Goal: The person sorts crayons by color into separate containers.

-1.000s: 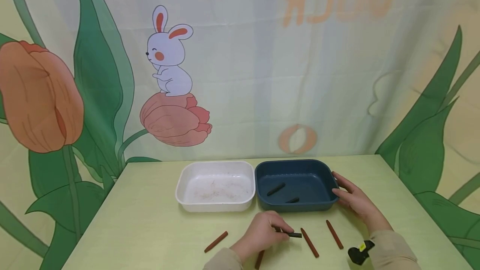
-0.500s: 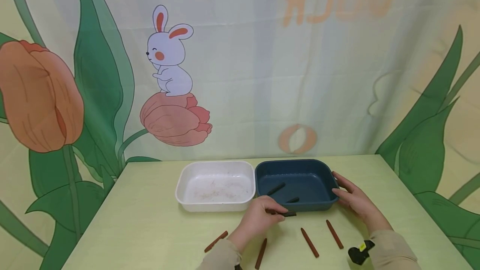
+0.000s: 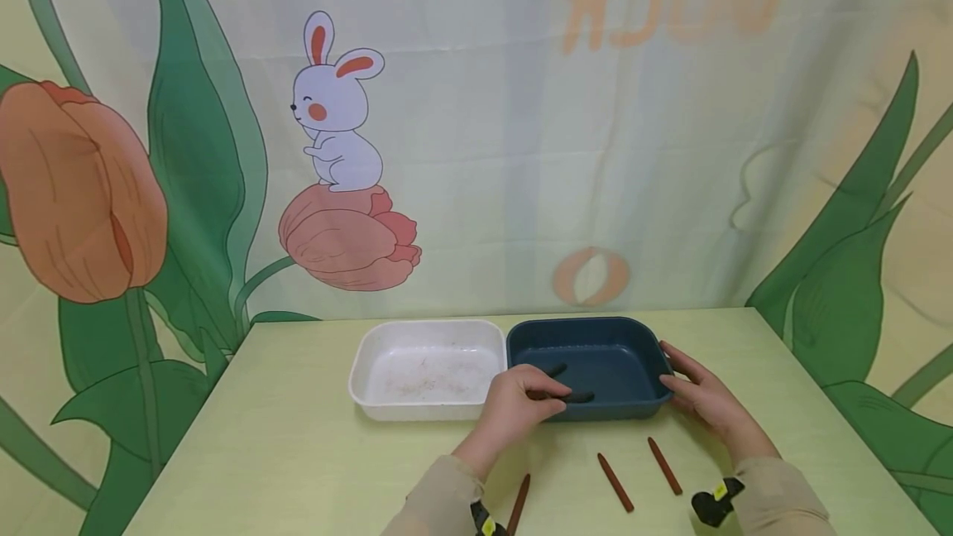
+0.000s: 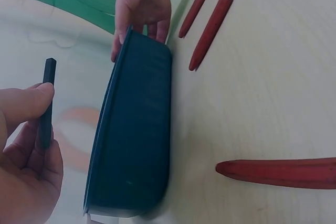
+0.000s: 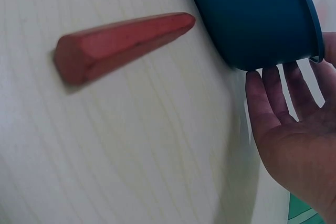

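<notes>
Between thumb and fingers, my left hand point(image 3: 517, 408) pinches a black crayon point(image 4: 47, 114) over the near left part of the dark blue tray point(image 3: 606, 362). Part of another black crayon point(image 3: 557, 370) shows inside that tray, behind my left hand. In the head view the held crayon overlaps the spot of a further black one, so I cannot separate them there. My right hand point(image 3: 707, 404) touches the tray's right end. Its fingers point(image 5: 262, 103) lie fairly straight against the end wall, with the thumb near the rim.
Left of the blue tray stands a white tray point(image 3: 428, 370) with smudges on its floor. Red-brown crayons point(image 3: 615, 482) lie on the table point(image 3: 298, 437) in front, one partly behind my left wrist. A printed curtain point(image 3: 476, 147) hangs at the back.
My left hand has carried the black crayon from the table's front, away from me, to above the blue tray. Its sleeve now covers the leftmost red-brown crayon. The right hand has stayed still.
</notes>
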Tool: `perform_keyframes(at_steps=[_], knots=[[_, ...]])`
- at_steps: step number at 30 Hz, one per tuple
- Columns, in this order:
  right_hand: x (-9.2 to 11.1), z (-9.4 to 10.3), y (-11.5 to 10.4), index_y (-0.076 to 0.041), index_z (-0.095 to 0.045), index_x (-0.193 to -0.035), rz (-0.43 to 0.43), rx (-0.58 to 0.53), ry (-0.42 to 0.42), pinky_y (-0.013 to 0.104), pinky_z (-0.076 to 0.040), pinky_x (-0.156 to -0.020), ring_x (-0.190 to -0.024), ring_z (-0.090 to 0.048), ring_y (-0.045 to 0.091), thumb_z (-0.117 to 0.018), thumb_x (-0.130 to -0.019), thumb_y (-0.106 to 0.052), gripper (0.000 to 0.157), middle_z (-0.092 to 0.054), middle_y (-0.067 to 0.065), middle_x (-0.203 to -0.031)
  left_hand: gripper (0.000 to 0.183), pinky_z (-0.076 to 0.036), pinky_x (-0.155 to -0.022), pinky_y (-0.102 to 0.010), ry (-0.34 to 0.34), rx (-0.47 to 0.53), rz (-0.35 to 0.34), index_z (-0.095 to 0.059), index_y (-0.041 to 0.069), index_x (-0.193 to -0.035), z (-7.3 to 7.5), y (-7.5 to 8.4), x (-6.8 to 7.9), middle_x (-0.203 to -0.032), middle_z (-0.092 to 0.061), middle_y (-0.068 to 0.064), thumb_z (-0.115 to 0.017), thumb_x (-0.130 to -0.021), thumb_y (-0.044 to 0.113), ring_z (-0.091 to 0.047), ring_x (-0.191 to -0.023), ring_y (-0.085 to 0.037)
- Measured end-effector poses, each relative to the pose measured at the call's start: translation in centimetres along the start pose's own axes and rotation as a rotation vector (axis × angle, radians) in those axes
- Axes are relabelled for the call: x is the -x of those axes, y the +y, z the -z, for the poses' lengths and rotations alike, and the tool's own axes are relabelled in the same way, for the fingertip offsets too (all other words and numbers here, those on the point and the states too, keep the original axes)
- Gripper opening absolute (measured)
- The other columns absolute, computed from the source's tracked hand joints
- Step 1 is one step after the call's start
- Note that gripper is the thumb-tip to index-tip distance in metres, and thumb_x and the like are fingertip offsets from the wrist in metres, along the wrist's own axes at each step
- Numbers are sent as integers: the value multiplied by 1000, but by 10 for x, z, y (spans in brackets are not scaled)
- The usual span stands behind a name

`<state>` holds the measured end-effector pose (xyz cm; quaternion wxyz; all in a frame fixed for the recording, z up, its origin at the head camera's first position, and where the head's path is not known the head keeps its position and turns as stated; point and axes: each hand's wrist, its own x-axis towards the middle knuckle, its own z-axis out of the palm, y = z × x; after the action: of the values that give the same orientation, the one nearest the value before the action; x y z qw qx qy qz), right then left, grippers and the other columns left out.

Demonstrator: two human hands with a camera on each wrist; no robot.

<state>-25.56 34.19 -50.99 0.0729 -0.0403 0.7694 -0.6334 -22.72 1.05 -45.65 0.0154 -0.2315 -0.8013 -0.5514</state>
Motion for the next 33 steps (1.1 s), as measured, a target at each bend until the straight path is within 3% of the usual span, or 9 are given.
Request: perform_keyframes(at_steps=[4, 7, 10, 13, 16, 19, 29, 33], knots=[[0, 0, 1, -4, -13, -158, 4, 5, 2, 16, -46, -86, -138, -28, 39, -52, -103, -16, 68, -12, 31, -158, 15, -53, -67, -20, 7, -14, 5, -81, 12, -94, 2, 4, -4, -90, -66, 4, -80, -81, 3, -62, -81, -8], [-1, 1, 1, -5, -15, -158, 2, 12, 6, 17, -47, -86, -128, -41, 19, -53, -103, -16, 68, -14, 30, -158, 16, -53, -67, -20, 17, -27, 12, -81, 13, -94, 2, 4, -7, -90, -66, 4, -80, -81, 3, -62, -82, -9], [-1, 1, 2, -5, -15, -158, -2, 12, 9, 17, -47, -87, -117, -44, 4, -53, -103, -17, 68, -14, 29, -158, 15, -53, -67, -20, 26, -38, 31, -81, 13, -94, 1, 3, -9, -91, -66, 4, -80, -82, 4, -62, -82, -9], [-2, 1, 3, -6, -15, -158, -5, 12, 10, 17, -47, -87, -125, -42, 14, -53, -103, -17, 68, -13, 29, -158, 15, -53, -67, -20, 39, -38, 55, -81, 13, -93, -1, 0, -9, -91, -66, 5, -80, -81, 4, -62, -83, -9], [-2, 1, 3, -6, -15, -158, -8, 9, 9, 17, -47, -86, -135, -32, 33, -53, -103, -17, 68, -12, 29, -158, 15, -53, -68, -20, 55, -47, 69, -82, 13, -93, -2, -3, -10, -90, -66, 6, -80, -81, 4, -62, -83, -8], [-2, 1, 3, -6, -14, -158, -12, 3, 7, 17, -47, -86, -139, -24, 41, -53, -103, -17, 68, -11, 29, -159, 14, -53, -67, -19, 79, -46, 79, -81, 12, -93, -4, -6, -12, -90, -65, 5, -80, -81, 4, -62, -82, -8], [-2, 1, 4, -6, -13, -158, -12, -2, 4, 16, -47, -86, -140, -24, 40, -53, -103, -17, 69, -10, 29, -159, 13, -54, -70, -23, 185, -117, 49, -81, 11, -92, -5, -14, -24, -88, -67, 3, -80, -81, 3, -64, -84, -16], [-2, 2, 5, -7, -14, -158, -11, 13, 4, 17, -47, -87, -132, -37, 25, -54, -103, -19, 69, -11, 29, -159, 12, -54, -72, -24, 183, -161, 61, -81, 12, -92, -5, -14, -28, -89, -67, 4, -79, -82, 5, -64, -85, -17]])
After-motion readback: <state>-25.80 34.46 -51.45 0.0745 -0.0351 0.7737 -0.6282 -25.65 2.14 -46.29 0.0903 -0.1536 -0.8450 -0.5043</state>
